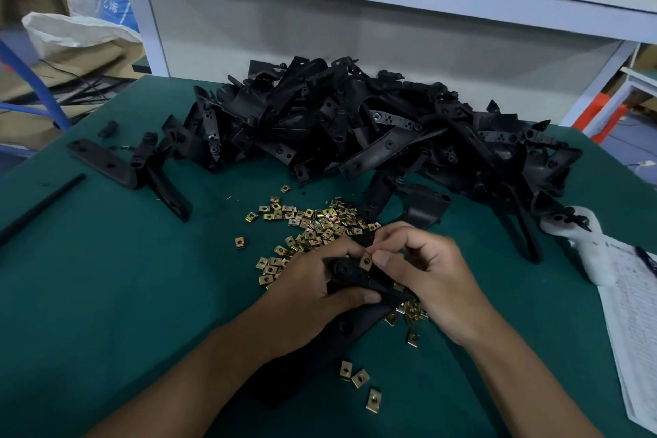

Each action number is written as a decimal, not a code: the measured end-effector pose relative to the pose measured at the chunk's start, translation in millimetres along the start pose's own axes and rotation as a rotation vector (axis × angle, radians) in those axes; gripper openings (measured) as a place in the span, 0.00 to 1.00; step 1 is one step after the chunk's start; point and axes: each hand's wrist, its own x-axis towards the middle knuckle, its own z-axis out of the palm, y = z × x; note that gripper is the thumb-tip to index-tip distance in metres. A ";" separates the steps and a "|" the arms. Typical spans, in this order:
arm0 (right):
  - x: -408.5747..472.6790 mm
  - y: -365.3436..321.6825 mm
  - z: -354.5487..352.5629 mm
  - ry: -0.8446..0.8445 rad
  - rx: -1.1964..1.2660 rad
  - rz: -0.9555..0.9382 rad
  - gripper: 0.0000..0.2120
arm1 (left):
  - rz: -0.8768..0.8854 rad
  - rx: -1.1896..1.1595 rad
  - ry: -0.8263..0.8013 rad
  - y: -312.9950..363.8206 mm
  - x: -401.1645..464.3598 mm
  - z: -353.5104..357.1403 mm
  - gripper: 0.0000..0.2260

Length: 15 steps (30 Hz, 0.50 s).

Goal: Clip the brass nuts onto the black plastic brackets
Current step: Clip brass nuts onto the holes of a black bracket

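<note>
Two hands meet at about six o'clock on my view, low over the green table [106, 295]. My left hand [305, 292] has its fingers and thumb curled round a black plastic bracket [359, 281], gripping it near its upper end, while the bracket's long leg runs down toward seven o'clock under the wrist. My right hand [426, 277] pinches a single brass nut [366, 263] between thumb and forefinger, the other fingers loosely bent, and the nut sits right against the bracket's top edge; I cannot tell whether it is seated on the plastic or only touching it.

Loose brass nuts [313, 224] lie scattered just beyond the hands toward twelve o'clock, with a few more [359, 379] at six o'clock between my forearms. Farther out at twelve o'clock sits a big heap of black brackets [355, 128]. At ten o'clock one separate bracket [117, 167] lies apart from the heap, and a thin black rod [39, 210] lies at nine o'clock. At three o'clock a printed sheet [636, 324] lies along the table edge, with a white object [583, 242] just above it.
</note>
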 end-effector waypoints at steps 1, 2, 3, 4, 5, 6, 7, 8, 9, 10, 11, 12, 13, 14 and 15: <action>-0.5 -0.6 -0.8 -0.005 -0.003 -0.001 0.05 | -0.002 -0.021 -0.017 0.8 -0.2 -1.1 0.09; -0.8 -1.0 -1.7 -0.012 -0.006 -0.002 0.06 | 0.001 -0.032 -0.031 1.1 -0.4 -2.2 0.09; -1.5 -1.2 -2.7 -0.021 -0.015 -0.005 0.07 | 0.006 -0.031 -0.039 1.1 -0.6 -2.9 0.09; -1.9 -1.5 -3.4 -0.028 -0.031 -0.009 0.07 | 0.009 -0.018 -0.042 0.9 -0.7 -3.3 0.09; -2.4 -1.7 -4.0 -0.033 -0.052 -0.016 0.06 | 0.015 -0.002 -0.044 1.3 -0.8 -3.4 0.09; -2.7 -1.5 -4.2 -0.039 -0.077 -0.023 0.05 | 0.025 0.014 -0.046 1.5 -0.9 -3.2 0.09; -3.0 -1.3 -4.3 -0.048 -0.105 -0.030 0.04 | 0.037 0.034 -0.052 2.3 -1.0 -2.9 0.09; -3.4 -1.3 -3.9 -0.059 -0.134 -0.036 0.03 | 0.047 0.058 -0.056 3.2 -1.1 -2.6 0.09; -3.7 -1.4 -3.0 -0.067 -0.155 -0.041 0.03 | 0.056 0.073 -0.058 4.1 -1.3 -2.3 0.09; -3.7 -1.5 -2.0 -0.071 -0.158 -0.042 0.03 | 0.058 0.068 -0.054 4.5 -1.2 -2.2 0.09; -3.5 -1.4 -1.2 -0.074 -0.151 -0.041 0.03 | 0.053 0.045 -0.045 4.5 -1.1 -2.3 0.09; -3.1 -1.2 -0.5 -0.072 -0.147 -0.045 0.03 | 0.047 0.020 -0.034 4.6 -0.8 -2.4 0.09; -2.9 -0.8 -0.2 -0.067 -0.146 -0.058 0.04 | 0.041 -0.002 -0.019 4.2 -0.5 -2.4 0.10; -2.5 0.0 -0.6 -0.062 -0.147 -0.073 0.05 | 0.040 -0.017 -0.005 3.7 -0.5 -2.2 0.10; -2.6 1.1 -0.9 -0.061 -0.145 -0.084 0.05 | 0.043 -0.023 0.004 4.1 -1.1 -1.7 0.10</action>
